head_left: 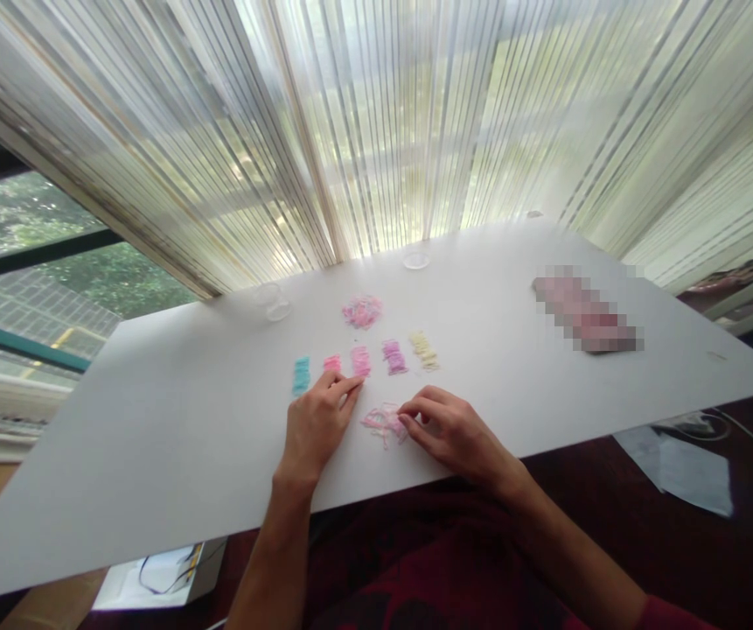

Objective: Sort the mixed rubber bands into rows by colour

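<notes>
My left hand is closed, its thumb and index fingertips together at the lower end of a light pink row of small slim pieces. Whatever lies between those fingertips is too small to make out. A hot pink row is partly covered by this hand, and a blue row lies left of it. My right hand pinches at the edge of a loose mixed pile of similar pieces; what it grips cannot be told. Purple and pale yellow rows lie beyond the right hand.
Farther back on the white table is a larger mixed heap. Clear containers or lids and a round clear lid are near the curtain. A blurred pinkish flat item lies at right.
</notes>
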Tool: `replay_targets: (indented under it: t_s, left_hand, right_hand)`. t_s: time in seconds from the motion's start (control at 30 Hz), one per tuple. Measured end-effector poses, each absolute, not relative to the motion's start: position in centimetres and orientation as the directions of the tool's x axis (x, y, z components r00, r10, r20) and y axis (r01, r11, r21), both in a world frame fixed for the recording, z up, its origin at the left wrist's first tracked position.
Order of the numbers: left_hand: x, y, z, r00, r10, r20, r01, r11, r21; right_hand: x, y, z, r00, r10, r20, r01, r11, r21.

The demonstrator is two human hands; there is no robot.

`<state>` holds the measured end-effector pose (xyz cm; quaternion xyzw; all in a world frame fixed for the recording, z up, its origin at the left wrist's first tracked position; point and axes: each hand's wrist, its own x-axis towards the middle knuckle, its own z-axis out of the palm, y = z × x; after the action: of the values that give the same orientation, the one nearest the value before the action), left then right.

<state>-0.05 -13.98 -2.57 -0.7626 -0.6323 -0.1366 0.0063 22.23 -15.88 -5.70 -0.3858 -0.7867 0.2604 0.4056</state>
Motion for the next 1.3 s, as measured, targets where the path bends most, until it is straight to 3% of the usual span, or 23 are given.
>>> replay_targets:
  t_s: [0.2,0.43,1.3]
  left_hand:
    - [-1.7,-15.9,-1.8,0.112,0.966,0.232,0.951,-0.173,0.257]
    - [-1.3,-18.0,-2.3,0.247,0.957,0.153,0.876,-0.288,0.388]
    - [-0.8,-18.2,-4.0,0.281,0.922,0.265,0.804,-0.377,0.459]
  right_hand:
    - [22.2,-15.9,-5.7,-0.369,0.816,0.445,0.395,0.571,-0.72]
    - [22.1,-15.9,-5.6,-0.358,0.82,0.447,0.411,0.568,-0.713]
    - [22.1,-15.9,-5.6,-0.366,0.826,0.43,0.443,0.561,-0.7]
